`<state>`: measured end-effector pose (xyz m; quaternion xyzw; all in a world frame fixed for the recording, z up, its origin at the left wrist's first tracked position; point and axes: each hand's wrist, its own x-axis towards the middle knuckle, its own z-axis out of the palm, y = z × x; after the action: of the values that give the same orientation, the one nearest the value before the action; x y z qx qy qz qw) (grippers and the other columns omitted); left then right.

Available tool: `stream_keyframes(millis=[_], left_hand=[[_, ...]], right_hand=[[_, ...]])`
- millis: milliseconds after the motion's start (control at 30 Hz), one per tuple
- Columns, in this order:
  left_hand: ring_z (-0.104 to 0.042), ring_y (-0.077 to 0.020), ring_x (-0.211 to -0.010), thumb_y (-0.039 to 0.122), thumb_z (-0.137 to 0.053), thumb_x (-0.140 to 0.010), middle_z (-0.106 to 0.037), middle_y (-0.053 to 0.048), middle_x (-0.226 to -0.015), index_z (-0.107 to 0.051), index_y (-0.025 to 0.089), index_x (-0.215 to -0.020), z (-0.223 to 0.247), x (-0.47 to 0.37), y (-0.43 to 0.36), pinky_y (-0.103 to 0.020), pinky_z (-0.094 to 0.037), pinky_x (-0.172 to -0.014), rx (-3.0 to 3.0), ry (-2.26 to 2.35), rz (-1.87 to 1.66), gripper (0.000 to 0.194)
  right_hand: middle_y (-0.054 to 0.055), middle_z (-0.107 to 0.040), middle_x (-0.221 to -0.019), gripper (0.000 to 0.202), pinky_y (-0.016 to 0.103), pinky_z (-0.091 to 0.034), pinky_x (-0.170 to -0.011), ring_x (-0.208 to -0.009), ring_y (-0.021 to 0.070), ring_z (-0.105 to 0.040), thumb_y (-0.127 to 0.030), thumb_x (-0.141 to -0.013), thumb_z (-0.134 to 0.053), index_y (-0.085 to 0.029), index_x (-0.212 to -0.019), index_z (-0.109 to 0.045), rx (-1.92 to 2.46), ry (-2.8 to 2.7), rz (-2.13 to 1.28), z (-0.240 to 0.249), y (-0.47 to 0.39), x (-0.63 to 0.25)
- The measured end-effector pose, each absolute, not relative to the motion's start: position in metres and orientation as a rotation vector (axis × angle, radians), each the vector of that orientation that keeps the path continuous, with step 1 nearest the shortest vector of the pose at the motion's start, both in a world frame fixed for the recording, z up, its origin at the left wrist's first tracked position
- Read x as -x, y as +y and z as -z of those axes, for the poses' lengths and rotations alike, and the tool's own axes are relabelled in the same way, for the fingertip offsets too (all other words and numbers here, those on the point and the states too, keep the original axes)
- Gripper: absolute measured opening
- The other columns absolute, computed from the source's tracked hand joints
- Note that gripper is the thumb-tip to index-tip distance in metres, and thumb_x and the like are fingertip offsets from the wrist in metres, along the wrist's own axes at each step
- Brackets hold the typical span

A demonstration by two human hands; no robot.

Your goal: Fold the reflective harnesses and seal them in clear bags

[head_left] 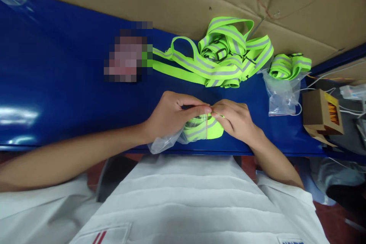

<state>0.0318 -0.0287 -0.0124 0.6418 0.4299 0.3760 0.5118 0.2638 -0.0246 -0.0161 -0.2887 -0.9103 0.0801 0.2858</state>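
Observation:
A clear plastic bag (164,144) lies at the table's front edge, partly around a rolled neon-green strap with grey stripes (197,131). My left hand (178,112) pinches the bag's edge at the top of the roll. Touching its fingertips from the right, my right hand (236,118) has its thumb and fingers closed at the same edge, over the strap's right part. Beyond my hands lies a loose heap of green reflective straps (225,70) with black buckles. One strap runs left from the heap to a blurred-out patch.
On the blue table (71,95), another rolled strap (281,66) rests on a clear bag (281,97) at the right. Farther right are an open cardboard box (317,112) and white cables. Brown cardboard (177,4) borders the far side.

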Motion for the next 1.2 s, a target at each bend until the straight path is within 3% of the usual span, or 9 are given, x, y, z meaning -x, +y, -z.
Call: stream_keyframes(millis=[133, 233, 367, 467, 533, 667, 800, 1033, 1200], left_hand=[[-0.070, -0.0158, -0.073, 0.049, -0.086, -0.080, -0.078, -0.004, -0.084, -0.078, 0.017, -0.090, 0.011, -0.031, -0.020, -0.025, -0.052, -0.061, -1.406, 1.043, -0.863, 0.034], [-0.066, -0.0139, -0.067, 0.052, -0.084, -0.080, -0.072, -0.002, -0.078, -0.069, 0.016, -0.085, 0.011, -0.028, -0.018, -0.023, -0.048, -0.057, -1.404, 0.989, -0.775, 0.039], [-0.071, -0.0190, -0.084, 0.043, -0.087, -0.071, -0.073, -0.003, -0.102, -0.061, 0.020, -0.114, 0.014, -0.025, -0.021, -0.028, -0.054, -0.069, -1.588, 0.892, -0.634, 0.054], [-0.067, -0.0180, -0.078, 0.033, -0.085, -0.071, -0.070, 0.000, -0.100, -0.049, 0.025, -0.128, 0.016, -0.024, -0.025, -0.028, -0.049, -0.065, -1.719, 0.964, -0.554, 0.067], [-0.064, -0.0168, -0.072, 0.031, -0.081, -0.076, -0.067, 0.003, -0.091, -0.046, 0.027, -0.127, 0.018, -0.025, -0.024, -0.027, -0.046, -0.062, -1.665, 0.948, -0.533, 0.063], [-0.065, -0.0174, -0.075, 0.032, -0.083, -0.076, -0.066, 0.003, -0.093, -0.044, 0.028, -0.125, 0.024, -0.025, -0.018, -0.027, -0.047, -0.062, -1.498, 0.844, -0.651, 0.063], [-0.066, -0.0192, -0.083, 0.032, -0.086, -0.073, -0.065, 0.000, -0.101, -0.044, 0.027, -0.129, 0.031, -0.025, -0.013, -0.029, -0.050, -0.066, -1.421, 0.803, -0.737, 0.070], [-0.064, -0.0229, -0.107, 0.037, -0.085, -0.070, -0.062, -0.004, -0.130, -0.052, 0.022, -0.133, 0.030, -0.026, -0.010, -0.033, -0.053, -0.089, -1.632, 0.931, -0.750, 0.073], [-0.060, -0.0270, -0.125, 0.043, -0.083, -0.076, -0.062, -0.008, -0.137, -0.051, 0.019, -0.139, 0.024, -0.020, 0.002, -0.038, -0.050, -0.105, -1.797, 1.002, -0.756, 0.075]], right_hand=[[0.001, -0.073, -0.090, 0.014, 0.029, -0.052, -0.073, -0.079, 0.0164, -0.070, -0.037, -0.105, -0.062, -0.024, -0.110, -0.058, 0.885, -2.238, -0.380, 0.024, -0.021, -0.262], [0.000, -0.070, -0.086, 0.023, 0.033, -0.052, -0.077, -0.077, 0.0172, -0.068, -0.045, -0.100, -0.068, -0.024, -0.100, -0.060, 1.026, -2.140, -0.441, 0.025, -0.021, -0.262], [-0.002, -0.063, -0.076, 0.034, 0.032, -0.049, -0.068, -0.069, 0.0153, -0.059, -0.053, -0.098, -0.069, -0.023, -0.086, -0.059, 1.217, -1.928, -0.450, 0.028, -0.021, -0.256], [-0.002, -0.060, -0.076, 0.037, 0.030, -0.048, -0.065, -0.068, 0.0143, -0.056, -0.057, -0.098, -0.066, -0.023, -0.086, -0.058, 1.228, -1.850, -0.525, 0.028, -0.020, -0.252], [0.000, -0.064, -0.084, 0.037, 0.031, -0.051, -0.069, -0.074, 0.0154, -0.060, -0.059, -0.100, -0.063, -0.022, -0.094, -0.060, 1.170, -1.925, -0.649, 0.023, -0.019, -0.256], [0.005, -0.069, -0.114, 0.049, 0.036, -0.059, -0.080, -0.097, 0.0232, -0.069, -0.054, -0.096, -0.072, -0.026, -0.133, -0.055, 1.078, -2.193, -1.016, 0.009, -0.015, -0.284], [0.005, -0.067, -0.118, 0.055, 0.036, -0.064, -0.076, -0.101, 0.0254, -0.071, -0.044, -0.091, -0.080, -0.032, -0.136, -0.052, 1.119, -2.101, -1.248, 0.011, -0.014, -0.298], [0.003, -0.067, -0.104, 0.049, 0.035, -0.062, -0.072, -0.093, 0.0230, -0.070, -0.050, -0.082, -0.088, -0.027, -0.108, -0.053, 1.152, -1.811, -1.323, 0.030, -0.020, -0.269], [0.004, -0.071, -0.109, 0.055, 0.038, -0.063, -0.082, -0.106, 0.0262, -0.071, -0.056, -0.080, -0.088, -0.028, -0.112, -0.055, 1.215, -1.638, -1.372, 0.031, -0.019, -0.260]])
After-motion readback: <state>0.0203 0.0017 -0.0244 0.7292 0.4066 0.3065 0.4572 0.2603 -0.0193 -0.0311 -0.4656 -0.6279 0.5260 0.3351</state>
